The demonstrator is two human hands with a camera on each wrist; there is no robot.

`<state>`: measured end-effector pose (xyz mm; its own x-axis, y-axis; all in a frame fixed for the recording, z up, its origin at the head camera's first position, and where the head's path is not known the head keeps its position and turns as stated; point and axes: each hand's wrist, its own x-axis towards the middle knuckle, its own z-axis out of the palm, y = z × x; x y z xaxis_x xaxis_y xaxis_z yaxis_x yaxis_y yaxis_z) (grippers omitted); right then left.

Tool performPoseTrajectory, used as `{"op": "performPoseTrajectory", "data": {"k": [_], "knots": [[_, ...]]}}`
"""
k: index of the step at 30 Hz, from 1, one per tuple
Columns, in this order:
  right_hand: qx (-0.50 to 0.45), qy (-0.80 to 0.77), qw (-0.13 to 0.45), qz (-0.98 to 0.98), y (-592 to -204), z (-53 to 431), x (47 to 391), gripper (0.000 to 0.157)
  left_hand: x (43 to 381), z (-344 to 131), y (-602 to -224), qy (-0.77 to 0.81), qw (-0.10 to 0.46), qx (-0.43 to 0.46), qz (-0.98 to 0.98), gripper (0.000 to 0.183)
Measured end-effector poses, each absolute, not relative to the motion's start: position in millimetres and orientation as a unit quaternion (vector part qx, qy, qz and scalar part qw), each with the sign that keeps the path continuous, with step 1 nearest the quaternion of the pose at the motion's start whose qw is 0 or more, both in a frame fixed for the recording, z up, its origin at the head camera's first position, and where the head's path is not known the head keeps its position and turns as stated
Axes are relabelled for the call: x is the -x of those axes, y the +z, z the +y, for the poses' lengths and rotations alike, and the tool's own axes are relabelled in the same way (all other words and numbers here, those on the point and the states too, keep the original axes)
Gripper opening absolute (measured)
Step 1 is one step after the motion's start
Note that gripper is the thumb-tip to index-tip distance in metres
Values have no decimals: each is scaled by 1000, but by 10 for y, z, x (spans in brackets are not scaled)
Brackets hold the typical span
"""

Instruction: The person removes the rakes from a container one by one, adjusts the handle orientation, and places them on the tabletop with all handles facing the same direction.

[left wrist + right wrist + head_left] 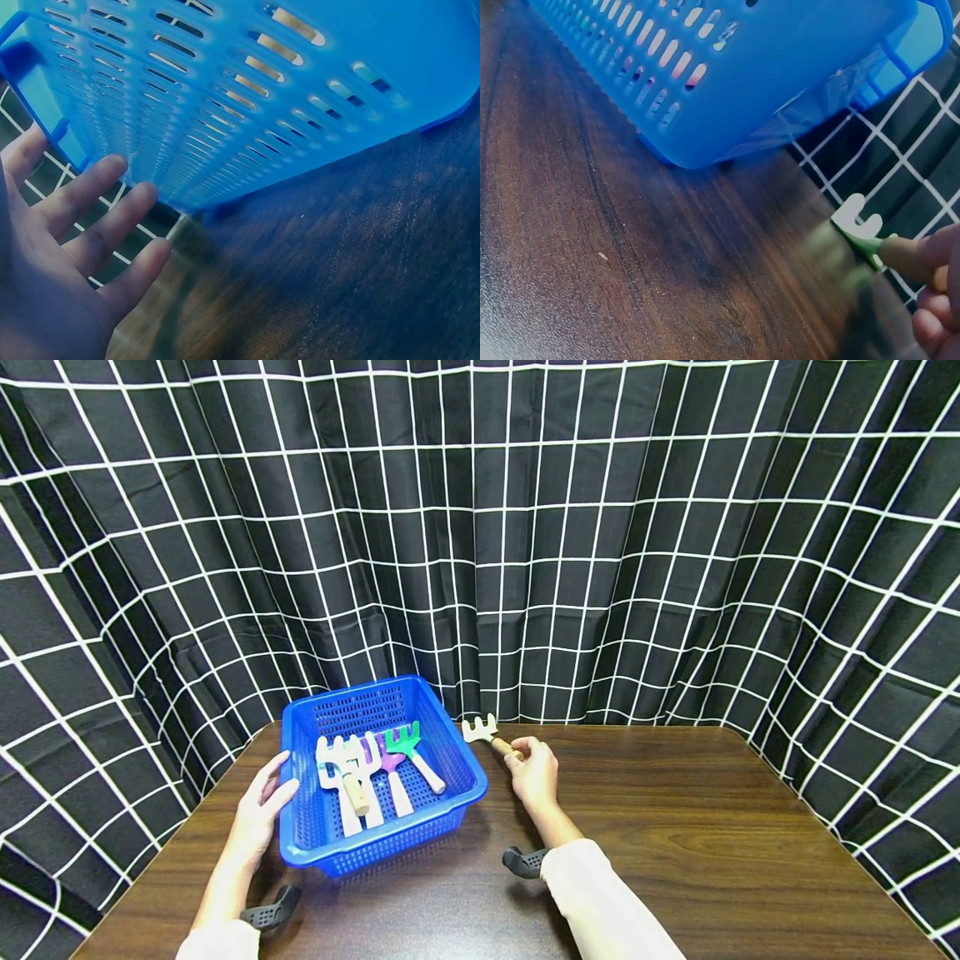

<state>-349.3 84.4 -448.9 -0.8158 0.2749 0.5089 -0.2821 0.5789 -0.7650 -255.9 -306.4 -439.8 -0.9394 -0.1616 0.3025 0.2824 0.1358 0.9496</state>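
1. Curtain, dark with a white grid, beyond both hands. Judged hazard: tines raised too close to its folds could catch the cloth.
2. Table, wood-grained, beneath both hands. The far edge lies just beyond the right hand; a tool released there might drop behind it.
3. Blue basket, between the hands. A knock on its right wall could slide it, since the left hand does not visibly grip it.
4. Left hand, beside the basket's left rim, fingers spread wide; whether they touch the rim cannot be told.
5. Right hand, right of the basket, fingers narrowed in a pinch on a wooden handle. Holding near the handle's end, it may let the tool twist or slip.
6. Held hand rake, pale-headed, ahead and left of the right hand, outside the basket. Its tines could hook the rim if carried low.
7. Rakes between the hands: green rake, purple rake and several pale ones, some overlapping; another laid on top could tangle.
8. Lettering: no brand, label or writing is legible on basket or tools.
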Motion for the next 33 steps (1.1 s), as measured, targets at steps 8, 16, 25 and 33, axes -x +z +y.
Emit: {"op": "performPoseTrajectory", "data": {"k": [8,16,25,33], "knots": [[15,435,221,-873,-4509,869,3461,20,2566,-3067,-4397,-663,162,38,-730,55],[13,435,193,-879,-4541,906,3456,21,2568,-3065,-4384,-655,164,33,-737,56],[0,428,189,-884,-4550,917,3457,21,2572,-3075,-4407,-663,164,38,-729,55],[-4,418,177,-891,-4563,918,3465,21,2572,-3078,-4411,-654,168,42,-736,55]]}}
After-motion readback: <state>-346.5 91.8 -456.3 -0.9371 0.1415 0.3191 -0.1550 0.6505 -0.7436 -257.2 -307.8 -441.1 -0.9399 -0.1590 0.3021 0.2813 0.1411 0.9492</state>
